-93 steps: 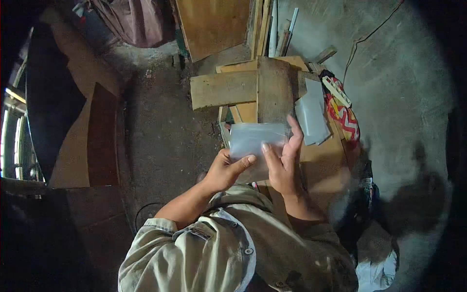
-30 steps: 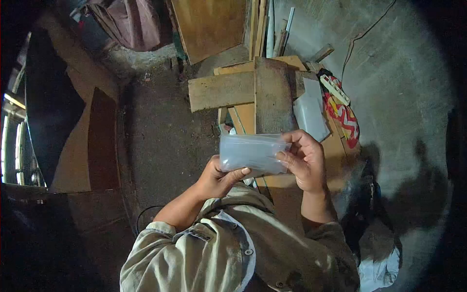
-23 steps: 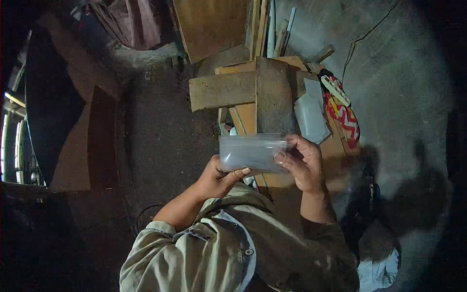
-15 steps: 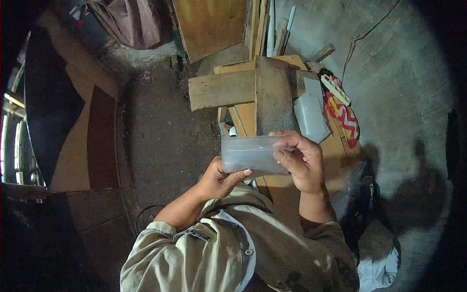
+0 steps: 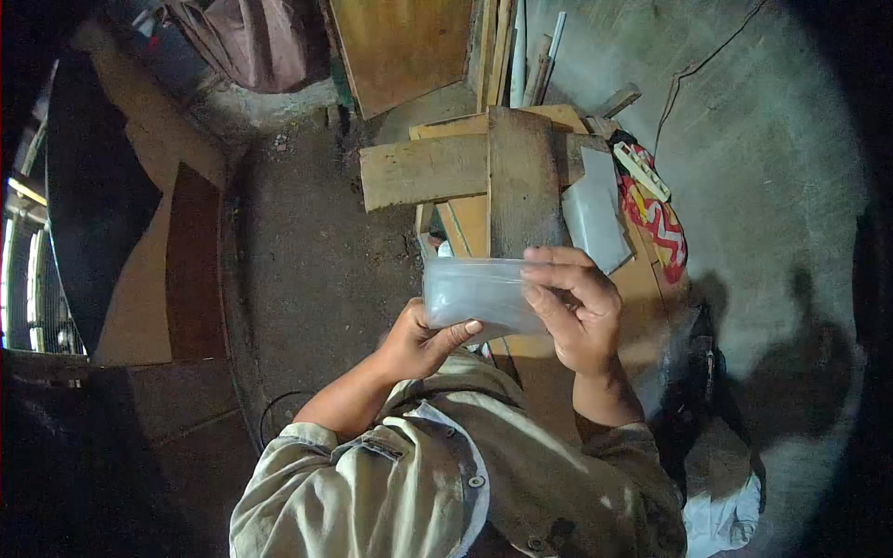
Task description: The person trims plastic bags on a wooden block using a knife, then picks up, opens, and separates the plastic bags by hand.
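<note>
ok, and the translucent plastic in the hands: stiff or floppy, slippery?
The translucent plastic probably flexes: it bows between the hands. Likely slippery, given the glossy highlights. Perhaps light too: its upper edges look thin.

Brown surface (image 5: pixel 644 296), probably cardboard: translucent sheets (image 5: pixel 593 223), crossed wooden boards (image 5: pixel 524 177) on top.

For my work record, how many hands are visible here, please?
2: the left hand grips the plastic sheets at their lower left, and the right hand is at their right end. No others show.
</note>
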{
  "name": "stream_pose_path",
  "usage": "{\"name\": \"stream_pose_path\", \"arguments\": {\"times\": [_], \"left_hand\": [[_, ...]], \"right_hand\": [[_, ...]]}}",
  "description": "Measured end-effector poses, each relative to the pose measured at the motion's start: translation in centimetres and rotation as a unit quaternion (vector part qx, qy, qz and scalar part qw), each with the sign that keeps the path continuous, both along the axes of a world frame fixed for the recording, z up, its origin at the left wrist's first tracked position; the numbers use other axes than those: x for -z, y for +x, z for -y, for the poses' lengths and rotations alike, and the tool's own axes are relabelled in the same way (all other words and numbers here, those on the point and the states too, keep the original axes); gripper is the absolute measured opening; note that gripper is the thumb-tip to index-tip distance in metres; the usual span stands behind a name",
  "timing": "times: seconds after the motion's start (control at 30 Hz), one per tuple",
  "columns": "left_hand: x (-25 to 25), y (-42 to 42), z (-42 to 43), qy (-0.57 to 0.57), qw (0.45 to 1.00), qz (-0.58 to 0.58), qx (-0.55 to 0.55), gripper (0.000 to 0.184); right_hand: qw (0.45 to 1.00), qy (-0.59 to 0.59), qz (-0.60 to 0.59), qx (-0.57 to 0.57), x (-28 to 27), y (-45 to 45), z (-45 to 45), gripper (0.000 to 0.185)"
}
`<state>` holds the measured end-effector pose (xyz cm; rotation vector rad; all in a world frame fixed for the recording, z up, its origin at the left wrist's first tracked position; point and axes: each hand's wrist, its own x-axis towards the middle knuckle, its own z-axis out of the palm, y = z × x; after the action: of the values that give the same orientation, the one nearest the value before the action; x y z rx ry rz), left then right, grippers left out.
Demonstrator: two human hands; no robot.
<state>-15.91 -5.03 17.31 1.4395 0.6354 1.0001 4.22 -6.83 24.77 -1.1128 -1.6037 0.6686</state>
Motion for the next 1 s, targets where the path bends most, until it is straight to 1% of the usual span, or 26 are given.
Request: {"name": "stream_pose_path", "arguments": {"times": [0.03,0.07,0.13,0.17,0.23,0.27,0.3,0.37,0.4,0.43,0.47,0.5,0.53,0.57,0.6,0.63,0.67,0.7,0.73,0.77,0.8,0.9,1.0], "left_hand": [[0.1,0.0,-0.1,0.004,1.0,0.004,0.006,0.016],[-0.1,0.0,0.0,0.004,1.0,0.005,0.005,0.016],[-0.5,0.0,0.0,-0.009,1.0,0.011,-0.002,0.014],[-0.5,0.0,0.0,-0.009,1.0,0.012,-0.003,0.014],[-0.6,0.0,-0.1,0.03,1.0,-0.003,-0.006,0.013],[-0.5,-0.1,-0.1,0.03,1.0,-0.003,-0.007,0.013],[-0.3,-0.1,-0.1,0.042,0.999,-0.007,-0.002,0.013],[0.0,-0.2,-0.2,0.054,0.998,-0.01,0.002,0.012],[0.2,-0.4,-0.3,0.083,0.996,-0.036,0.009,0.011],[0.3,-0.5,-0.4,0.112,0.992,-0.062,0.016,0.011],[0.4,-0.4,-0.4,0.112,0.992,-0.061,0.015,0.011],[0.4,-0.2,-0.5,0.139,0.989,-0.041,0.02,0.01],[0.4,-0.2,-0.5,0.167,0.985,-0.021,0.025,0.009],[0.4,-0.2,-0.4,0.167,0.985,-0.021,0.024,0.009],[0.3,-0.3,-0.4,0.184,0.982,-0.042,0.032,0.009],[0.2,-0.4,-0.3,0.201,0.977,-0.062,0.039,0.009],[0.0,-0.4,-0.2,0.176,0.98,-0.073,0.054,0.008],[0.0,-0.5,-0.1,0.174,0.981,-0.073,0.052,0.008],[-0.1,-0.7,-0.1,0.171,0.98,-0.071,0.074,0.009],[-0.1,-0.7,-0.2,0.168,0.979,-0.068,0.097,0.01],[0.1,-0.6,-0.2,0.191,0.976,-0.051,0.089,0.014],[-0.3,-0.7,-0.1,0.182,0.974,-0.072,0.113,0.016],[0.8,-0.8,0.1,0.177,0.974,-0.071,0.12,0.016]], "right_hand": [[0.999,0.003,0.037,0.015,-0.1,0.0,0.1,0.016],[0.999,0.003,0.037,0.014,0.0,-0.1,0.1,0.016],[0.989,0.084,0.113,0.049,0.2,-0.3,0.2,0.017],[0.989,0.084,0.113,0.048,-0.1,0.0,0.1,0.017],[0.947,0.172,0.268,0.039,-0.8,0.7,0.0,0.024],[0.959,0.17,0.225,0.037,-0.9,0.3,0.1,0.026],[0.959,0.17,0.225,0.036,-0.8,0.4,0.1,0.026],[0.97,0.147,0.195,-0.012,-0.6,0.8,-0.1,0.02],[0.969,0.136,0.202,-0.042,-1.1,1.0,-0.1,0.021],[0.969,0.136,0.202,-0.043,-1.4,1.0,0.0,0.021],[0.978,0.088,0.179,-0.06,-1.6,1.0,0.0,0.023],[0.984,0.039,0.154,-0.076,-1.8,1.0,0.1,0.026],[0.984,0.039,0.154,-0.077,-1.9,1.0,0.2,0.026],[0.986,0.006,0.146,-0.083,-2.0,1.0,0.3,0.027],[0.986,-0.027,0.138,-0.089,-2.1,1.0,0.3,0.028],[0.986,-0.028,0.138,-0.09,-2.2,1.0,0.3,0.028],[0.985,-0.076,0.111,-0.112,-2.3,1.0,0.3,0.027],[0.98,-0.125,0.084,-0.133,-2.4,1.0,0.2,0.027],[0.979,-0.126,0.084,-0.135,-2.6,0.8,0.2,0.027],[0.973,-0.155,0.076,-0.151,-2.9,0.7,0.1,0.028],[0.967,-0.184,0.067,-0.166,-3.1,0.6,0.1,0.03],[0.957,-0.205,0.087,-0.185,-3.5,0.4,-0.3,0.03],[0.956,-0.208,0.08,-0.189,-3.5,0.1,-0.5,0.028]]}}
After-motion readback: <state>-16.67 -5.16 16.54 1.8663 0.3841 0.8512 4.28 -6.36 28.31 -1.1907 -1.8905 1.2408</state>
